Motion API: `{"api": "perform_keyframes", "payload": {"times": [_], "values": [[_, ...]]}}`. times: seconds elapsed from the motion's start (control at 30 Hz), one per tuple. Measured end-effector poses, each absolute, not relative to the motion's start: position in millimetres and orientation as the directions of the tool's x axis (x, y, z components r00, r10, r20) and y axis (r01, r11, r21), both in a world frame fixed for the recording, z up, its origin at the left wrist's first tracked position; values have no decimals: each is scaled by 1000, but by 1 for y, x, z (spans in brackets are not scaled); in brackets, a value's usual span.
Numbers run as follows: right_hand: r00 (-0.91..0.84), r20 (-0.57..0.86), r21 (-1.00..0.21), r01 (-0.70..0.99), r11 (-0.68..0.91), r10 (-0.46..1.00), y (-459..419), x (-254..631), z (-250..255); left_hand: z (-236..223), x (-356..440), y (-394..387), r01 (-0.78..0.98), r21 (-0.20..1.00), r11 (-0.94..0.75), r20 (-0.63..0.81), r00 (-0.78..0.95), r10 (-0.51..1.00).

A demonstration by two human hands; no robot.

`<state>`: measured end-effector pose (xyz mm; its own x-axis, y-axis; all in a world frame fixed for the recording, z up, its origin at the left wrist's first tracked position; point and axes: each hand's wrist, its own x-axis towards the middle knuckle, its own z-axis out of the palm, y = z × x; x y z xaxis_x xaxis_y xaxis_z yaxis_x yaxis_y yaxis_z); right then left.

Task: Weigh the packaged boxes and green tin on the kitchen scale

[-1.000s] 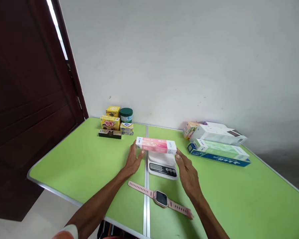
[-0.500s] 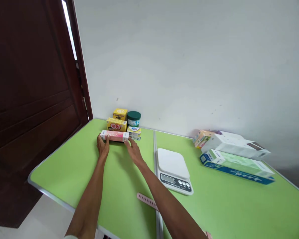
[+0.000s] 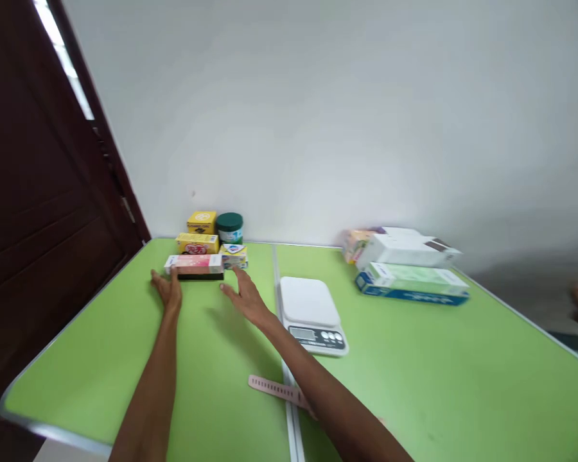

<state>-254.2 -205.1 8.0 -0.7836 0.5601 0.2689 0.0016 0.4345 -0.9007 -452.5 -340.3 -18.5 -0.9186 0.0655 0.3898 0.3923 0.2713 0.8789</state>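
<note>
Green table [image 3: 216, 391] bore the pink box [image 3: 195, 260] atop a black box [image 3: 201, 276]. The left hand [image 3: 167, 290] spread at one end, contact unclear; the right hand [image 3: 245, 297] splayed just apart. Release seemed the step; next called for withdrawing cleanly.

A dark reddish-brown door [image 3: 33, 192] is seen at the left, beside a pale greyish wall [image 3: 318, 128]. On the smooth green table [image 3: 462, 385], a perforated pink strap [image 3: 272, 387] is laid across the silvery seam strip [image 3: 293, 436]; its right part is mostly hidden.
</note>
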Motion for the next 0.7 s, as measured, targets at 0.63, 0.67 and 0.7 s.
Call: {"api": "perform_keyframes", "payload": {"times": [0.63, 0.67, 0.7], "values": [[429, 361, -927, 264, 268, 828, 56, 82, -44, 26, -167, -135, 458, 883, -104, 353, -501, 790], [416, 363, -927, 255, 276, 834, 63, 80, -42, 26, -154, -117, 425, 901, -86, 299, -466, 833], [401, 364, -927, 245, 285, 841, 70, 78, -40, 25, -143, -99, 402, 914, -50, 241, -440, 865]]}}
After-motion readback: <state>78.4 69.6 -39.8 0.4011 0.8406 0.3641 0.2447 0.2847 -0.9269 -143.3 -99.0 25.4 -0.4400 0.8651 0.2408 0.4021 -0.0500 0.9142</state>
